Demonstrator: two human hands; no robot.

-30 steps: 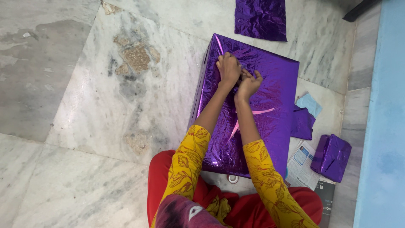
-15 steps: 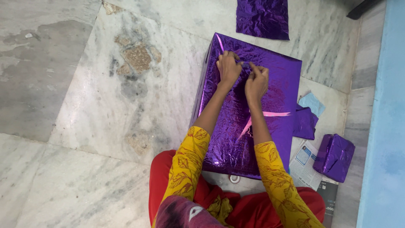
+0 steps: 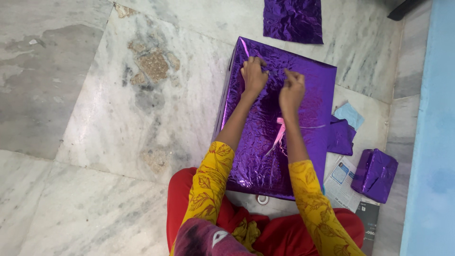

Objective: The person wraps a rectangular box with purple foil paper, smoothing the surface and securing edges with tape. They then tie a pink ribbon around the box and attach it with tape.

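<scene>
A large box wrapped in shiny purple foil (image 3: 265, 156) lies on the marble floor in front of my knees. Both hands rest on its far top. My left hand (image 3: 253, 76) has its fingers curled, pressing the foil near the far left corner. A hand's width to the right, my right hand (image 3: 291, 90) is lifted slightly with thumb and fingers pinched together. A thin clear strip seems to run between the two hands; it is too fine to make out for sure. A pink streak (image 3: 279, 132) shows on the foil under my right wrist.
A loose sheet of purple foil (image 3: 293, 21) lies beyond the box. To the right are a folded purple scrap (image 3: 340, 137), a light blue paper (image 3: 348, 115), a small purple-wrapped parcel (image 3: 377, 175) and printed papers (image 3: 339, 187). A blue wall (image 3: 429, 142) bounds the right side.
My hands were together at the far top of the box; my right hand has drawn away to the right and lifted. My left hand has stayed in place.
</scene>
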